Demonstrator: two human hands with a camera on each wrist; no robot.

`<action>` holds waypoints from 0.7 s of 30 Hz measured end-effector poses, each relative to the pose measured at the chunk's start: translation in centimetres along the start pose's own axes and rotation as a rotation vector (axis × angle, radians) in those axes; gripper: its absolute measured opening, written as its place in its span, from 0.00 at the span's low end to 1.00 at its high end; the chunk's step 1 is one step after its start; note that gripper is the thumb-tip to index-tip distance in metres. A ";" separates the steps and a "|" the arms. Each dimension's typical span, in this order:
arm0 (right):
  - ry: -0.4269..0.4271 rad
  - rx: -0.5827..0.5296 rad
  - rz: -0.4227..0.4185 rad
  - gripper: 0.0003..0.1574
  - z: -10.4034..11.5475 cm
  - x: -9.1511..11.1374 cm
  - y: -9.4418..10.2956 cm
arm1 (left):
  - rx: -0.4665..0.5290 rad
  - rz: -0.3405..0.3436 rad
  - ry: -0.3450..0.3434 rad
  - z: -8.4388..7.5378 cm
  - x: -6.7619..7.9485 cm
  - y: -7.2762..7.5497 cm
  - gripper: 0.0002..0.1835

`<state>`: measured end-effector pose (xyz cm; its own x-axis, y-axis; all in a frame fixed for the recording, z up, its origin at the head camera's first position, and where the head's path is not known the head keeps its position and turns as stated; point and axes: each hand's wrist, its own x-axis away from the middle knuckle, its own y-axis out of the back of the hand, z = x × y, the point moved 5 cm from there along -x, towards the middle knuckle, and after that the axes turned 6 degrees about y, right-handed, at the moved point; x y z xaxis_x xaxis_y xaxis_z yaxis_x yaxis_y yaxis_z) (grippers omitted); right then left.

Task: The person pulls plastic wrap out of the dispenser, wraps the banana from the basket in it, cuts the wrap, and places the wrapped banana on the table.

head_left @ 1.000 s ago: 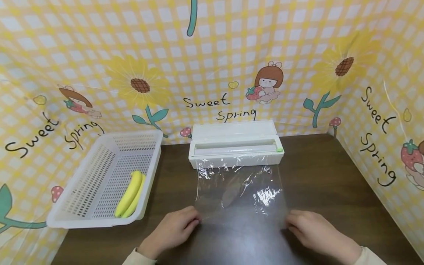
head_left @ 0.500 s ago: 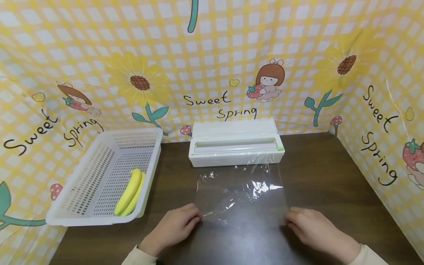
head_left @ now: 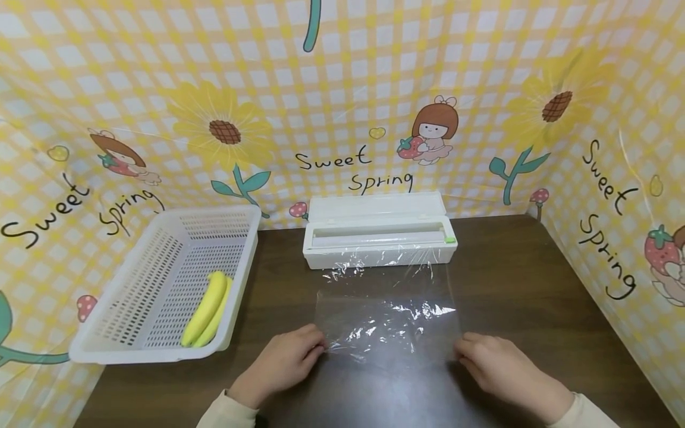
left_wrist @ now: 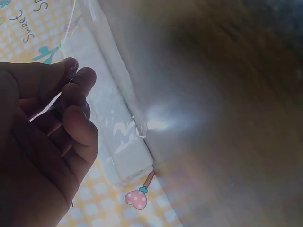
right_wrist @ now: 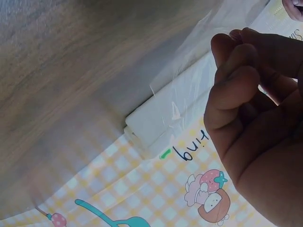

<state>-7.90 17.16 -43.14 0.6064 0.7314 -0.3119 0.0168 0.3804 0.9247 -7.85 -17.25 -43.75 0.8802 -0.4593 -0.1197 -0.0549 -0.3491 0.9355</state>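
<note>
A clear sheet of plastic wrap stretches from a white wrap dispenser box toward the person. Its near left corner is pinched between thumb and fingers of my left hand. My right hand pinches the near right corner the same way. The box's lid stands raised at the back, and the wrap roll lies inside. A small green piece sits at the box's right end. In the left wrist view the thumb and fingertips meet; the right wrist view has fingertips pressed together too.
On the left stands a white plastic basket holding yellow bananas. The dark wooden table is bordered at the back and sides by a yellow checked cloth with printed flowers.
Both hands keep their pinch on the wrap at nearly the same spots. The film's creases and reflections have shifted toward the hands, and the head view has shifted slightly.
</note>
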 end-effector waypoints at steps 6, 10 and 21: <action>0.019 0.018 -0.001 0.17 0.4 0.2 -0.4 | 0.008 0.037 0.015 0.0 0.4 -0.3 0.04; 0.013 0.025 0.024 0.17 0.6 0.4 -0.9 | 0.020 0.056 0.027 0.0 0.7 -0.4 0.04; -0.102 -0.011 0.210 0.17 0.9 2.2 -2.6 | -0.001 0.153 0.037 0.0 1.8 -1.3 0.05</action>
<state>-5.91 17.25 -46.00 0.6731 0.7341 -0.0891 -0.1262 0.2327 0.9643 -6.22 -17.59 -45.14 0.8784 -0.4765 0.0361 -0.1889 -0.2769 0.9421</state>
